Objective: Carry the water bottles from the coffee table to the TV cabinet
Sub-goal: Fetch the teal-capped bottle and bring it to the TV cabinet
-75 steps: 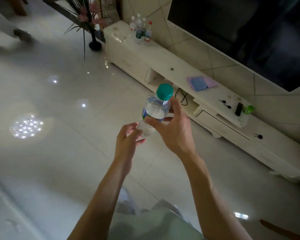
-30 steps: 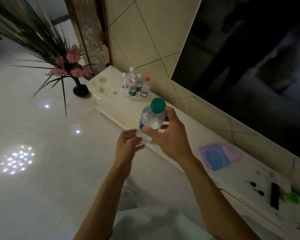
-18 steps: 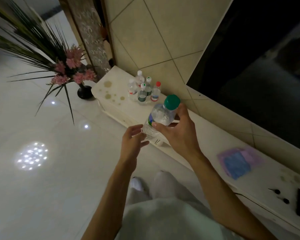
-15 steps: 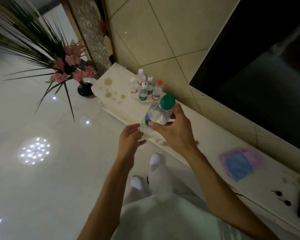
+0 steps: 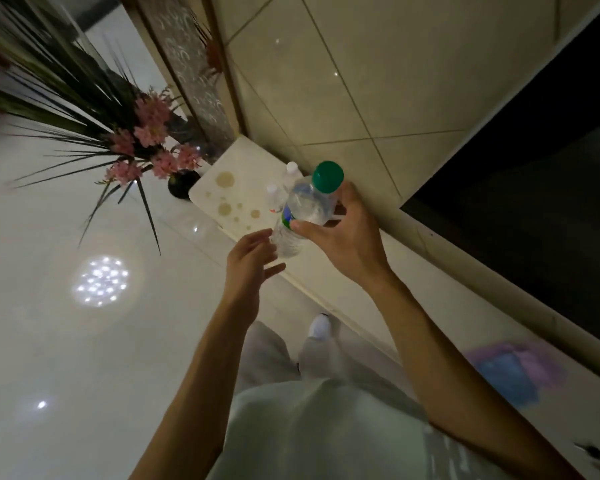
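While the right hand [image 5: 347, 237] holds the water bottle [image 5: 305, 206] in the air, its fingers [image 5: 305, 227] are curled round the clear shoulder just below the green cap [image 5: 328, 177], thumb on the near side. The bottle tilts, cap up and to the right, base down and to the left.

The left hand [image 5: 246, 268] is loose and holds nothing. Its fingertips lie just beside the bottle's lower end; whether they touch it cannot be told.

Beyond the right fingers runs the top of the white TV cabinet [image 5: 243, 171]. Its front edge passes under both hands and slants away to the lower right. Just behind the held bottle, two white-capped bottles [image 5: 292, 168] stand near the tiled wall [image 5: 361, 81], partly hidden by it. Left of the fingers the cabinet top is bare apart from brownish stains [image 5: 225, 180], out to its rounded end corner.

Past that corner a dark vase [image 5: 182, 181] with pink flowers [image 5: 149, 133] and long leaves stands on the floor [image 5: 66, 341], and glossy open tile spreads to the left of the left hand.

Right of the fingers the dark TV screen [image 5: 534, 185] hangs above the cabinet. Well to the right of the fingers, a blue and purple cloth [image 5: 510, 372] lies on the cabinet top.
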`<state>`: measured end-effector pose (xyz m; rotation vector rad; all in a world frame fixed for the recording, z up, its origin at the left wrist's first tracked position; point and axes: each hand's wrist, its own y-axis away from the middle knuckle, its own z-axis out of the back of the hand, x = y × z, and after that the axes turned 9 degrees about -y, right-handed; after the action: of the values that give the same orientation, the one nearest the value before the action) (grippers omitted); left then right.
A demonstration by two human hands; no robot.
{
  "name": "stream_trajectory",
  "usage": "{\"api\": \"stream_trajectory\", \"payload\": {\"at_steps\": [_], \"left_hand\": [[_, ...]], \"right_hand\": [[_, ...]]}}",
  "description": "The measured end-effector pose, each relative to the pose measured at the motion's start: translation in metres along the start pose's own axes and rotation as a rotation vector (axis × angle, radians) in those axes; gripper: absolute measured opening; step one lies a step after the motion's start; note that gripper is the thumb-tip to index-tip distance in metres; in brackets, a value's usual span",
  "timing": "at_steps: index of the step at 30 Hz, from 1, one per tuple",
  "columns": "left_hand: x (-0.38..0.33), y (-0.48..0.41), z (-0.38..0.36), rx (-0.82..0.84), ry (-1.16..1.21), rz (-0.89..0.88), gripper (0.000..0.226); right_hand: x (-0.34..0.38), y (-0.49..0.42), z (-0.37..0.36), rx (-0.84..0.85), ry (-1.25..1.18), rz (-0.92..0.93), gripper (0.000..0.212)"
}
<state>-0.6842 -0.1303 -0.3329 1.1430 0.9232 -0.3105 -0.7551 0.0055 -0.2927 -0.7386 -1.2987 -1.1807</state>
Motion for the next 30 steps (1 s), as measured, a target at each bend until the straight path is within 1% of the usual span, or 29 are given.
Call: {"api": "stream_trajectory", "payload": {"at_steps": [3,7,11,16,19,21,24,26,30], "left_hand": [[0.002,-0.028,-0.016,0.018,0.017,0.061,0.022],[0.019,-0.079,-0.034,0.072,-0.006,0.161,0.022],[0.042,-0.138,-0.049,0.159,-0.057,0.290,0.021],[0.062,-0.217,-0.076,0.267,-0.114,0.421,0.034],[0.070,-0.254,-0.087,0.277,-0.079,0.469,0.036],[0.078,-0.273,-0.090,0.268,-0.030,0.493,0.035],[0.087,-0.293,-0.093,0.273,0.038,0.517,0.034],[0.092,-0.300,-0.094,0.271,0.095,0.533,0.033],[0.100,-0.304,-0.095,0.252,0.220,0.592,0.023]], "right_hand": [[-0.012,-0.020,0.004,-0.038,0.041,-0.044,0.075],[-0.045,-0.046,0.004,-0.077,0.099,-0.161,0.083],[-0.089,-0.078,-0.008,-0.143,0.133,-0.279,0.077],[-0.156,-0.119,-0.026,-0.194,0.213,-0.349,0.074],[-0.197,-0.142,-0.036,-0.232,0.239,-0.373,0.074],[-0.222,-0.154,-0.043,-0.249,0.264,-0.358,0.073],[-0.253,-0.167,-0.055,-0.265,0.297,-0.321,0.070],[-0.270,-0.173,-0.061,-0.300,0.301,-0.331,0.067],[-0.290,-0.178,-0.072,-0.350,0.264,-0.378,0.062]]}}
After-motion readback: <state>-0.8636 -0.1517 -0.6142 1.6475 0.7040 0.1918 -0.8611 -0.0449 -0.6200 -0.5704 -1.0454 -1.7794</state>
